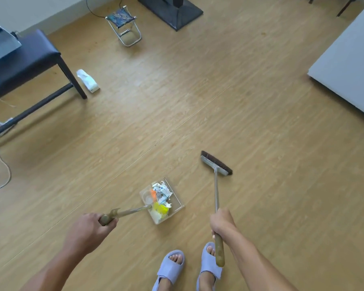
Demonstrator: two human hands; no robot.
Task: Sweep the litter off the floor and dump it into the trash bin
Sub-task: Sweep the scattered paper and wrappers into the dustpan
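Observation:
A clear dustpan (178, 203) sits low over the wooden floor in front of me, loaded with litter (161, 198): crumpled white paper, a yellow wrapper, an orange scrap. My left hand (90, 232) grips the dustpan's olive handle. My right hand (222, 222) holds the broom (216, 164) by its grey pole, brush head with dark bristles on the floor to the right of the pan. One more piece of white litter (87, 80) lies by the bench leg at the far left. No trash bin is in view.
A dark bench (29, 57) with a grey device stands at the left, cables trailing beneath. A small folding stool (123, 24) and a black stand base (172, 9) sit at the back. A white cabinet (349, 66) fills the right. My slippered feet (189, 267) are below.

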